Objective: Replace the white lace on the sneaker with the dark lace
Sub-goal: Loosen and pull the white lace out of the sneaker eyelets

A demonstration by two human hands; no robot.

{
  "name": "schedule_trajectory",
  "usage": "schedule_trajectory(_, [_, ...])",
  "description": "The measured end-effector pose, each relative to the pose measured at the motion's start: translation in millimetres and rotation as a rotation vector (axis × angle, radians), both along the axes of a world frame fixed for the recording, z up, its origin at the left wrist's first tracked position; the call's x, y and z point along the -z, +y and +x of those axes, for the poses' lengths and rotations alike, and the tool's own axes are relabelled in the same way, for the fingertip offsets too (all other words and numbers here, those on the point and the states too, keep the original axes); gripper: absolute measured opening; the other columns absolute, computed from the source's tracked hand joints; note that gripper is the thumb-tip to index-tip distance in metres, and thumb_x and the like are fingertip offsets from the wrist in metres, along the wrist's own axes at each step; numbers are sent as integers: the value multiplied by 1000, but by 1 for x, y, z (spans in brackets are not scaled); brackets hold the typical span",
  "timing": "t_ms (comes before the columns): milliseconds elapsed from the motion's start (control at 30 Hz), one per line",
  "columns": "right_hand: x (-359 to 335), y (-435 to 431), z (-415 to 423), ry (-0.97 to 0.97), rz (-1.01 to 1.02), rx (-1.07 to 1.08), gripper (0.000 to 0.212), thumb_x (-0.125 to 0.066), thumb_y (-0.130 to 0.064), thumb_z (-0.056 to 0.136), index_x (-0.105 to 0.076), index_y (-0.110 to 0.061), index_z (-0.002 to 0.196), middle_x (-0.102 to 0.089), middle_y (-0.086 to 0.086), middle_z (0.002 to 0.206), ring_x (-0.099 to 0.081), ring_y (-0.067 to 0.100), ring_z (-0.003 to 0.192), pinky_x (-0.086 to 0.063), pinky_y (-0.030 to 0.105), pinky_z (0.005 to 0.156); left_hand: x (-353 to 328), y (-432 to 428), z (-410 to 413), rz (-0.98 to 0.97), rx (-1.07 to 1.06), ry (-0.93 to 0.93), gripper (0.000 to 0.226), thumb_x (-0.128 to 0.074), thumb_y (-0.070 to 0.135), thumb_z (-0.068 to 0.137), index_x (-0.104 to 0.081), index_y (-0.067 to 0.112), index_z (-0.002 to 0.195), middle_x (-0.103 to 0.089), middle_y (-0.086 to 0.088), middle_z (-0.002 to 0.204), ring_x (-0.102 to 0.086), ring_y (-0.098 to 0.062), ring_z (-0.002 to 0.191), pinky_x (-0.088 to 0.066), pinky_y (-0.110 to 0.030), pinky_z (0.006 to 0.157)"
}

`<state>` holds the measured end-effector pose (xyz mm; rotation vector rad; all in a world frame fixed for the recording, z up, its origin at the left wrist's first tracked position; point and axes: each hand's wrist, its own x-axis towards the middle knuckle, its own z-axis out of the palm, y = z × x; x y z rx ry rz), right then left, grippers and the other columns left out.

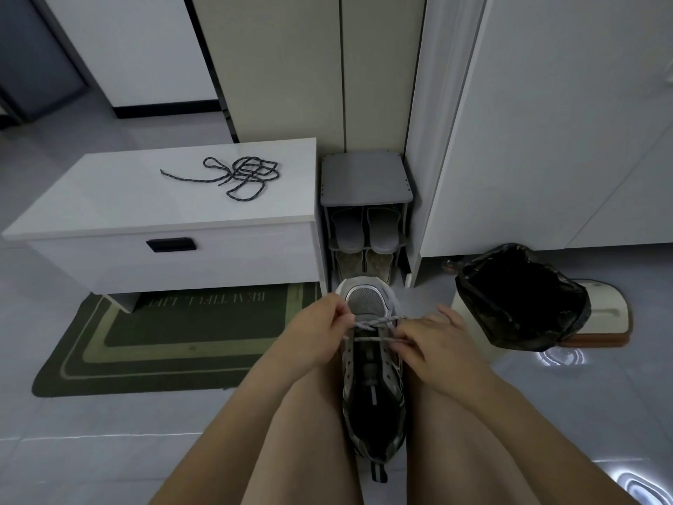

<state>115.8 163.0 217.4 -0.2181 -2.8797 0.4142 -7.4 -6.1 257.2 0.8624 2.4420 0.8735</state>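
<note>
The grey sneaker (366, 304) stands between the person's bare knees, toe pointing away from them and heel towards them. Both hands are up at its toe end. The left hand (317, 331) is on the left side of the shoe, its fingers curled and pinching the white lace (371, 325) just beside the lowest eyelets. The right hand (435, 346) is on the opposite side, with its fingertips closed on the other run of the same lace. The two hands are apart, with the width of the shoe between them. The lace crosses from one hand to the other in two strands over the front of the tongue. Nearer the person than the hands, the eyelet rows show no lace and the dark inside of the shoe lies open.

The dark lace (244, 174) is well beyond the left hand and to its left, lying in a loose tangle on top of a white bench cabinet (109, 213), with one end trailing out to the left. A green doormat (109, 359) lies on the floor left of the left hand, partly under that cabinet. Straight beyond the hands, past the toe, a small grey shoe rack (366, 176) holds slippers. To the right of the right hand stands a bin lined with a black bag (517, 297).
</note>
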Motion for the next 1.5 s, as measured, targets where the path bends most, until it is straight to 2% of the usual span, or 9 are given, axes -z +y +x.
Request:
schedule_trajectory(133, [7, 4, 4, -9, -31, 17, 34, -32, -56, 80, -56, -33, 79, -61, -17, 74, -58, 10, 84, -18, 29, 100, 18, -15, 7, 70, -68, -112, 23, -76, 32, 74, -56, 33, 84, -60, 12, 79, -57, -7, 70, -52, -34, 76])
schedule_trajectory(333, [12, -1, -1, 58, -31, 33, 32, -36, -56, 80, -57, -32, 78, -60, -17, 72, -59, 10, 81, -19, 27, 99, 41, -20, 11, 210, -212, -141, 28, -68, 61, 52, -64, 50, 78, -69, 10, 78, -66, -9, 74, -56, -42, 77])
schedule_trajectory(567, [2, -4, -8, 147, -97, -1, 33, -38, -55, 82, -62, -32, 83, -66, -17, 79, -60, 10, 81, -21, 29, 100, 36, -20, 17, 282, -299, -126, 27, -50, 61, 66, -60, 38, 78, -67, 15, 78, -65, -9, 77, -55, -45, 77])
schedule_trajectory(733, [1, 6, -9, 163, -25, 6, 34, -38, -56, 82, -64, -34, 83, -66, -16, 77, -62, 10, 80, -24, 29, 95, 28, -16, 12, 194, -174, -176, 18, -57, 46, 63, -60, 51, 81, -70, 12, 87, -67, -9, 83, -54, -43, 84])
schedule_trajectory(833, [0, 11, -9, 186, 45, 30, 34, -41, -55, 80, -68, -35, 80, -66, -16, 73, -64, 10, 73, -27, 29, 88, 29, -21, 13, 193, -95, -169, 32, -59, 31, 65, -61, 57, 83, -67, 17, 92, -66, -8, 88, -53, -40, 89])
schedule_trajectory(1000, [2, 11, -7, 198, 101, 25, 32, -41, -54, 80, -66, -34, 76, -64, -16, 70, -62, 10, 69, -29, 30, 86, 34, -18, 18, 232, -217, -86, 16, -54, 60, 68, -60, 48, 78, -66, 12, 78, -65, -11, 77, -55, -45, 74])
schedule_trajectory(1167, [9, 22, 1, 226, 144, 52, 32, -40, -49, 84, -64, -31, 74, -63, -15, 67, -62, 9, 67, -27, 33, 93, 15, -17, 8, 412, -332, -113, 20, -56, 10, 92, -58, 20, 74, -68, 12, 62, -63, -1, 63, -50, -23, 70])
schedule_trajectory(1367, [14, 32, 7, 215, 147, 67, 32, -40, -47, 84, -67, -31, 78, -63, -13, 69, -63, 9, 69, -26, 34, 96, 11, -20, -6, 342, -338, -106, 13, -63, 17, 87, -61, 23, 76, -56, 5, 63, -47, -9, 57, -37, -20, 53])
schedule_trajectory(1500, [18, 24, 7, 216, 127, 72, 30, -41, -47, 83, -66, -32, 75, -63, -15, 70, -62, 10, 69, -25, 32, 96, 26, -23, 12, 366, -288, -335, 21, -78, 11, 75, -63, 22, 84, -66, 5, 76, -60, 0, 65, -47, -13, 65])
